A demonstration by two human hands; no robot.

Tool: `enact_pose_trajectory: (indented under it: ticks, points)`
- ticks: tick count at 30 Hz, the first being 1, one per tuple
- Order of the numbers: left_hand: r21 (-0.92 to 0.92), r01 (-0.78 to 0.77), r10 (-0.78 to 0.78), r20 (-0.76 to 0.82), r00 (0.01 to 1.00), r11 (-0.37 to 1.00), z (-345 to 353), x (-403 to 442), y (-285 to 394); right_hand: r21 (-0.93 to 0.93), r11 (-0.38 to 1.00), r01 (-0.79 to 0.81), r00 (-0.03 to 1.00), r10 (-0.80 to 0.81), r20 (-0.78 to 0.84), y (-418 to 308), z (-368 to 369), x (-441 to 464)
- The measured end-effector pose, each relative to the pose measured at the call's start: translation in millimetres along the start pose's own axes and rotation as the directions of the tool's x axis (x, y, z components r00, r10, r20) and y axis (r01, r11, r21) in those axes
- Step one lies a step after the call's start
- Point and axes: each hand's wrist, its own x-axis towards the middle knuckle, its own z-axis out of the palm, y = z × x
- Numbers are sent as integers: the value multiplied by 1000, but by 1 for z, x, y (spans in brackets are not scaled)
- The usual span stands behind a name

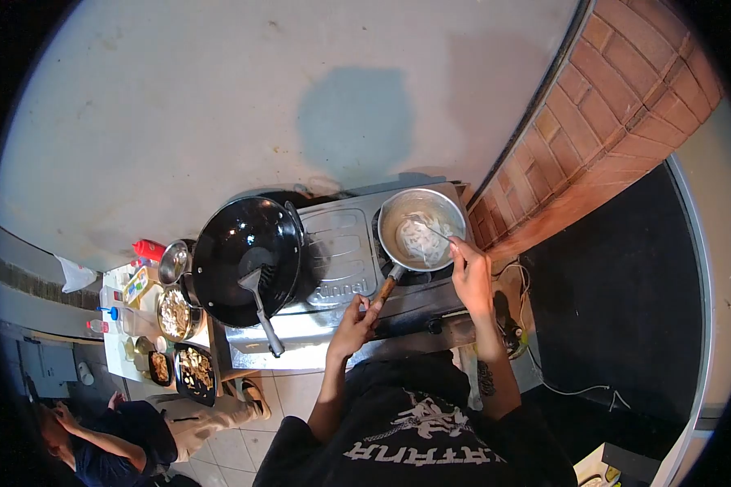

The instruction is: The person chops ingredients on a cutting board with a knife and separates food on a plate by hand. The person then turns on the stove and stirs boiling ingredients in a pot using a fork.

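On the right burner of the gas stove (337, 243) stands a silver saucepan (396, 213) with a wooden handle. My left hand (354, 326) is closed around that handle near its end. White, noodle-like strips (418, 240) lie in the pan in some liquid. At the pan's right rim, my right hand (472, 276) pinches a thin metal utensil (439, 234) whose end dips among the strips; its head is hidden, so I cannot tell spoon from fork. To the left, a black wok (223, 272) sits on the stove with a grey slotted spatula (261, 315) resting in it.
A side table at left holds a bowl of pale food (174, 313), a black tray of cut food (195, 372), a metal bowl (175, 261) and a red bottle (149, 250). Another person (130, 438) is at lower left. A brick column (593, 114) rises at right.
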Motion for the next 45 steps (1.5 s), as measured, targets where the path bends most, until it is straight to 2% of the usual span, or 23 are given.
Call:
enact_pose_trajectory:
  ticks: [3,10,15,19,22,24,25,30,31,33,39,42,44,45]
  points:
    - [3,32,-32,1,999,999,2,-4,9,-19,999,-40,999,40,17,-1,2,-1]
    - [24,0,1,-8,1000,1000,3,-3,7,-30,1000,-1,1000,1,-4,-2,-5,-1]
    - [-60,11,-10,20,1000,998,1,-2,4,66,996,-58,997,62,-47,-10,-13,-3]
    - [-71,36,-34,26,999,997,3,-4,9,38,999,-22,996,25,-89,-9,-17,-6]
    - [-16,18,-18,-1,1000,1000,4,-4,8,20,999,26,995,-24,-95,0,-15,-10]
    - [-34,41,-41,-2,999,999,3,-4,9,13,998,-69,998,69,-11,0,-15,-12]
    - [-34,39,-40,-5,999,999,3,-5,10,15,998,-66,998,67,-9,0,-15,-12]
    - [-7,19,-19,-26,999,1000,2,-3,6,61,991,-123,991,126,-48,-17,-30,-13]
    - [-9,16,-16,-35,999,1000,2,-3,5,39,999,-21,993,25,-113,-12,-29,-11]
    - [77,-30,33,-45,998,997,2,-3,3,39,999,-28,995,32,-98,-21,-37,-11]
    - [72,-28,30,-34,999,997,1,-3,3,29,996,-81,993,83,-88,-25,-42,-14]
    - [73,-11,14,-33,999,997,2,-6,9,128,991,-38,987,57,-151,-2,-35,-18]
    - [61,-15,17,-27,1000,998,1,-3,4,278,947,-158,976,193,-104,16,-32,-21]
    - [52,-16,17,-19,1000,999,0,-3,4,277,948,-157,976,193,-104,14,-34,-21]
